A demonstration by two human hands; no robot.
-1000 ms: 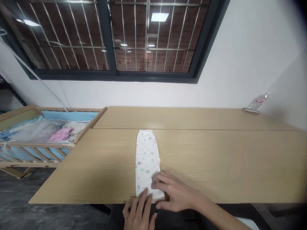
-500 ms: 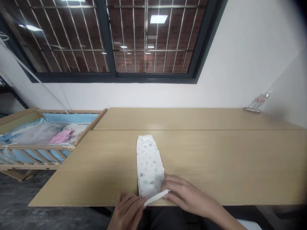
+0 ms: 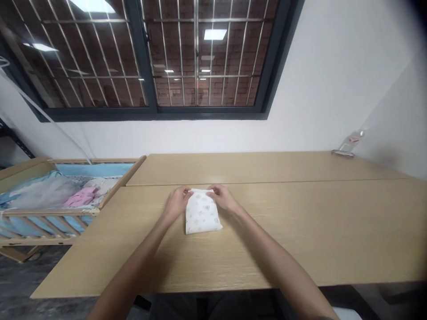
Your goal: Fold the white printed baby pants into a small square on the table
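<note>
Folding's basically wrapped up by the look of it: your left hand (image 3: 176, 202) and right hand (image 3: 223, 198) each pinch a far corner of the one folded baby garment (image 3: 202, 212), lying flat on the counter (image 3: 300, 231) between them. Next I'd say press it flat. Count: one garment, two hands.

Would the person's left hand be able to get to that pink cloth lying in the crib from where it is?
Probably, with a long stretch. The left hand rests at the folded garment; bare table lies between, but the crib rail stands before the pink cloth.
</note>
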